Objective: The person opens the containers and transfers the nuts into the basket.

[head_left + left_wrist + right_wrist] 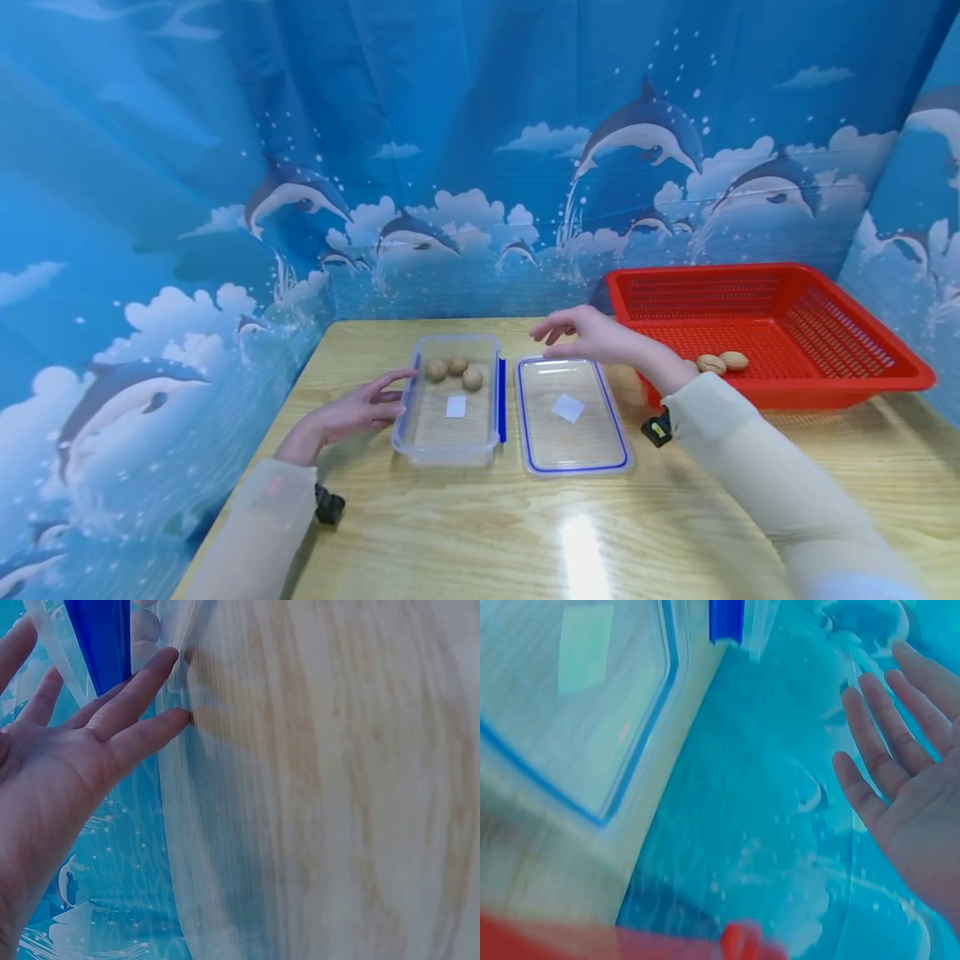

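Note:
A clear plastic box (pixel 448 455) with a blue clip flap down its right side stands on the table. Three walnuts (pixel 472 379) lie toward its far end, beside a white label on its floor. My left hand (pixel 358 410) has its fingertips right at the box's left wall, fingers extended; the left wrist view shows the palm (pixel 60 776) holding nothing. Over the far edge of the blue-rimmed clear lid (pixel 573 442), my right hand (pixel 588 335) hovers with fingers loosely extended. In the right wrist view that hand (pixel 915 772) is bare of any object.
A red slotted basket (pixel 772 333) stands at the right, behind my right forearm, with several walnuts (pixel 733 361) at its near left corner. The lid lies flat between box and basket. A blue dolphin-print curtain (pixel 465 167) hangs behind the wooden table (pixel 465 533).

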A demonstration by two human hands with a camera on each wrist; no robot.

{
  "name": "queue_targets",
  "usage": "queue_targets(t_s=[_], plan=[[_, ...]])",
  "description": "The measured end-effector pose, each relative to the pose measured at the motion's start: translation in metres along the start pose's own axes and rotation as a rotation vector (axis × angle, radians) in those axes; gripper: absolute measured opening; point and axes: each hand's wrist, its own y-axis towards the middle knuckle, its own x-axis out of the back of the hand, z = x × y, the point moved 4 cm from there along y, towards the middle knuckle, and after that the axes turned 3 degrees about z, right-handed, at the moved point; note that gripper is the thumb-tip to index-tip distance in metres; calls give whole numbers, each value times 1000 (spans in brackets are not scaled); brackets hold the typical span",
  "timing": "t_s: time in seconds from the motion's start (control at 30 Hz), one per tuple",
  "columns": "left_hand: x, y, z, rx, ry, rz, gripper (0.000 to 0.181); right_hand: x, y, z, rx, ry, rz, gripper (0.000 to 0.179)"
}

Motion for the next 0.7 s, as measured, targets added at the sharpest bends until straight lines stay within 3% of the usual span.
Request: queue_targets(t_s=[0.4,0.7], plan=[[-2,-2,-2,9,6,-6,69,-41,52,9,2,13,62,35],[-2,-2,-3,12,8,-17,70,-63,78,9,43,4,88,37]])
